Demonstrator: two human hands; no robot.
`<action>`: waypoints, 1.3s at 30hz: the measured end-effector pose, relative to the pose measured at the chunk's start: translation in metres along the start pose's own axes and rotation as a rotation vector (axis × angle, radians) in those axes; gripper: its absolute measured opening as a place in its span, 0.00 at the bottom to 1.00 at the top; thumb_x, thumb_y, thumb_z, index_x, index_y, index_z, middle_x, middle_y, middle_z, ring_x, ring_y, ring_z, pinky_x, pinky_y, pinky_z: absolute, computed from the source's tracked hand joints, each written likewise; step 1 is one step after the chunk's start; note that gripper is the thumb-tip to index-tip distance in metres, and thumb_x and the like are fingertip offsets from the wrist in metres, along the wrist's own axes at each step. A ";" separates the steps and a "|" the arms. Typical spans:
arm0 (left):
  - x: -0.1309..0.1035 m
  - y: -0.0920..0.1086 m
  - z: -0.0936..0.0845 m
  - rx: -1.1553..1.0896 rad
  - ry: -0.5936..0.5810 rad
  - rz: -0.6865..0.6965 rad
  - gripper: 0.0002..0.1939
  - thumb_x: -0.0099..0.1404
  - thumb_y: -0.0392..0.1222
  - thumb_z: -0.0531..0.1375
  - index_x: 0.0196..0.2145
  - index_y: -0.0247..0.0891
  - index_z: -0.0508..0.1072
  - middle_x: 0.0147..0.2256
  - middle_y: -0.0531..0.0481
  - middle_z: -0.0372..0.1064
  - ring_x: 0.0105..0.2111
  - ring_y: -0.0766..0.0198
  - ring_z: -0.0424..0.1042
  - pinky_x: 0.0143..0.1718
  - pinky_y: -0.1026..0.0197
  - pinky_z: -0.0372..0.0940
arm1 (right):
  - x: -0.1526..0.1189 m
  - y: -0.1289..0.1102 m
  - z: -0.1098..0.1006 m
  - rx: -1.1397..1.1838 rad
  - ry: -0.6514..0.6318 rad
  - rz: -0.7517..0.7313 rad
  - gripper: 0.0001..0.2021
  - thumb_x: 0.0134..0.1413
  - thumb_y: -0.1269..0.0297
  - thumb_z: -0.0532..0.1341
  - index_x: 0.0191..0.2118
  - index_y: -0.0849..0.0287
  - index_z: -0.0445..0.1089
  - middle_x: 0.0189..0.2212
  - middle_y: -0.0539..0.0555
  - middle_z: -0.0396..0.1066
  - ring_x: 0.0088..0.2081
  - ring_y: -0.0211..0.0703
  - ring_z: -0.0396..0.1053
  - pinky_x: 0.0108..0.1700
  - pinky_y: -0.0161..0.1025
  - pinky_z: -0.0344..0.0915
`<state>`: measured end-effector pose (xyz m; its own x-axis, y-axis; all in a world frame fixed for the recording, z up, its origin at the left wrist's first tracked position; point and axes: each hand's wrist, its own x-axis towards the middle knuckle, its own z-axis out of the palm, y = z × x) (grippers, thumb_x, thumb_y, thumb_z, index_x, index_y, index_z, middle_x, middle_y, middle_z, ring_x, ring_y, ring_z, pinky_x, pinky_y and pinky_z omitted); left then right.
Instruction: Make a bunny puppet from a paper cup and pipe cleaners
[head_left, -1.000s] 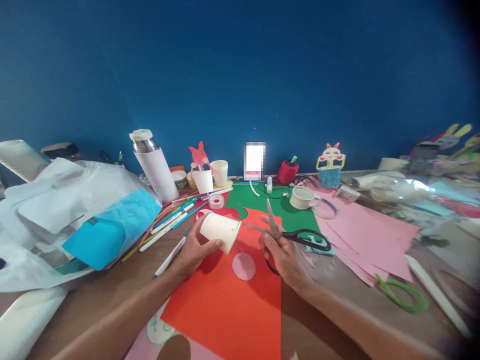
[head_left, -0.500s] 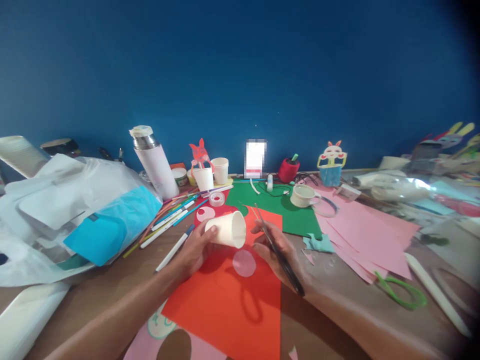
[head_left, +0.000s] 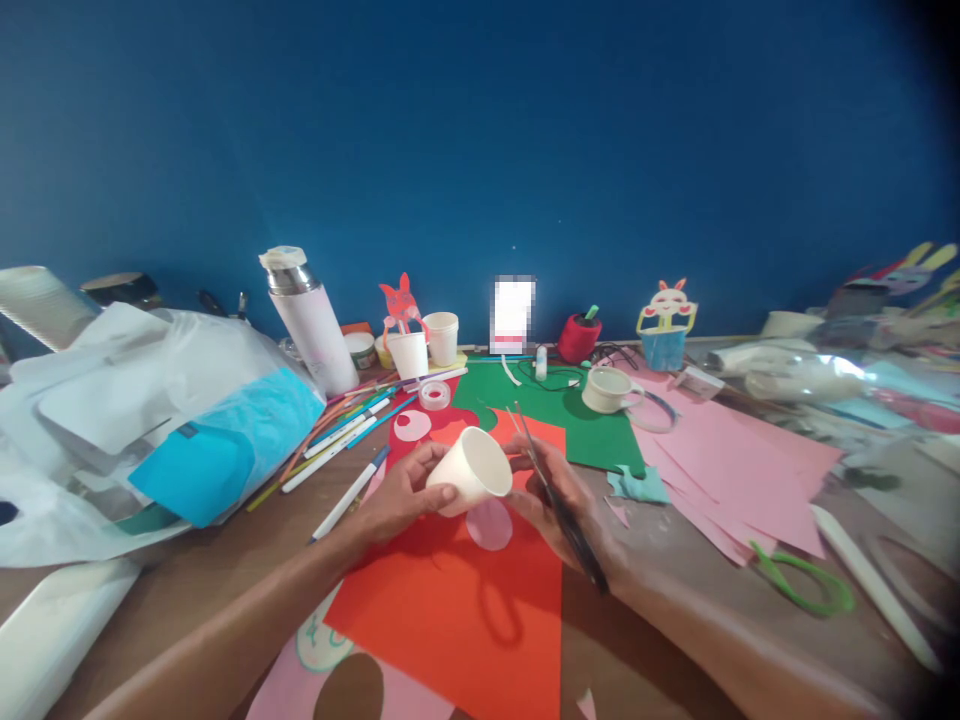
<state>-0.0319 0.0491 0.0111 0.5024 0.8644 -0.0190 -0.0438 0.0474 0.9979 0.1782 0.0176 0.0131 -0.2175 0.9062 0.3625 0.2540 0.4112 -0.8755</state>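
Observation:
A white paper cup (head_left: 471, 472) lies tilted in my left hand (head_left: 405, 492), its open mouth facing right and toward me. My left fingers and thumb wrap its base end. In my right hand (head_left: 570, 480) is a pair of dark-handled scissors (head_left: 576, 545), blades pointing up and slightly apart. My right fingertips are close to the cup's rim; whether they touch it I cannot tell. Under both hands lies an orange paper sheet (head_left: 480, 620), with a pale pink paper circle (head_left: 490, 527) on it just below the cup.
Pens (head_left: 349, 495) and a tape roll (head_left: 435, 396) lie left of centre. A flask (head_left: 311, 330) and a plastic bag (head_left: 187, 400) stand further left. On the right are a mug (head_left: 607, 390), pink sheets (head_left: 735, 450) and green-handled scissors (head_left: 806, 585). Decorated cups (head_left: 664, 348) stand by the wall.
My left hand has brought the cup right and slightly down, closer to my right hand, and its mouth has turned more upward. The scissors stay in my right hand.

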 end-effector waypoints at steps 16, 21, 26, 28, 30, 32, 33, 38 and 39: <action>-0.003 0.003 0.020 0.057 -0.069 0.038 0.29 0.51 0.48 0.61 0.49 0.33 0.63 0.43 0.42 0.67 0.40 0.57 0.66 0.38 0.59 0.62 | 0.001 0.002 0.006 -0.020 -0.046 0.020 0.13 0.54 0.63 0.55 0.47 0.55 0.61 0.40 0.52 0.68 0.40 0.41 0.68 0.39 0.33 0.65; -0.003 -0.005 0.015 -0.099 0.074 -0.038 0.27 0.53 0.47 0.60 0.49 0.34 0.63 0.43 0.41 0.67 0.35 0.59 0.68 0.31 0.63 0.63 | 0.002 0.004 0.003 0.046 0.029 0.046 0.15 0.57 0.61 0.51 0.50 0.55 0.58 0.40 0.54 0.68 0.37 0.39 0.69 0.39 0.36 0.66; 0.000 -0.007 0.008 -0.168 0.157 -0.070 0.28 0.55 0.47 0.59 0.51 0.34 0.61 0.39 0.42 0.70 0.32 0.59 0.70 0.30 0.60 0.64 | 0.004 0.001 -0.002 0.101 0.041 0.103 0.14 0.56 0.59 0.51 0.45 0.57 0.62 0.39 0.56 0.69 0.34 0.40 0.70 0.32 0.35 0.67; 0.001 -0.005 0.007 -0.124 0.151 -0.044 0.28 0.54 0.47 0.59 0.51 0.35 0.61 0.41 0.42 0.70 0.35 0.58 0.70 0.32 0.60 0.64 | 0.005 0.001 -0.003 0.118 0.029 0.110 0.14 0.56 0.59 0.52 0.45 0.57 0.63 0.38 0.56 0.70 0.35 0.40 0.70 0.33 0.35 0.68; 0.001 -0.001 0.006 -0.046 0.131 -0.006 0.28 0.53 0.47 0.61 0.50 0.35 0.62 0.44 0.42 0.68 0.40 0.56 0.69 0.36 0.60 0.64 | 0.005 0.001 -0.002 0.148 0.026 0.101 0.14 0.55 0.59 0.53 0.46 0.57 0.62 0.36 0.55 0.70 0.35 0.40 0.70 0.35 0.37 0.68; 0.001 0.002 0.006 0.062 0.133 0.039 0.30 0.50 0.46 0.62 0.50 0.35 0.62 0.46 0.43 0.67 0.44 0.54 0.66 0.42 0.58 0.63 | 0.006 0.002 -0.002 0.175 0.033 0.089 0.14 0.54 0.60 0.54 0.46 0.56 0.61 0.36 0.54 0.70 0.36 0.40 0.70 0.38 0.38 0.68; 0.000 0.003 0.005 0.125 0.145 0.063 0.32 0.49 0.46 0.63 0.51 0.36 0.62 0.48 0.43 0.66 0.46 0.54 0.65 0.44 0.57 0.61 | 0.006 0.003 -0.002 0.185 0.037 0.085 0.14 0.54 0.61 0.54 0.46 0.56 0.60 0.36 0.54 0.70 0.37 0.40 0.70 0.38 0.38 0.68; -0.004 0.004 0.001 0.391 0.145 0.134 0.38 0.47 0.45 0.65 0.55 0.38 0.56 0.51 0.42 0.61 0.50 0.52 0.61 0.49 0.54 0.57 | 0.005 0.004 -0.003 0.094 0.047 0.042 0.19 0.51 0.62 0.57 0.49 0.55 0.57 0.38 0.54 0.67 0.37 0.41 0.68 0.35 0.37 0.67; -0.004 0.004 0.000 0.420 0.124 0.141 0.39 0.47 0.45 0.65 0.55 0.39 0.55 0.52 0.42 0.60 0.51 0.51 0.59 0.50 0.54 0.57 | 0.004 0.003 -0.003 0.056 0.031 0.038 0.20 0.51 0.62 0.58 0.50 0.55 0.56 0.39 0.55 0.67 0.37 0.41 0.68 0.34 0.36 0.67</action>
<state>-0.0346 0.0456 0.0153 0.4088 0.9023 0.1368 0.2626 -0.2599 0.9293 0.1813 0.0231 0.0127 -0.1792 0.9240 0.3377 0.2082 0.3711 -0.9049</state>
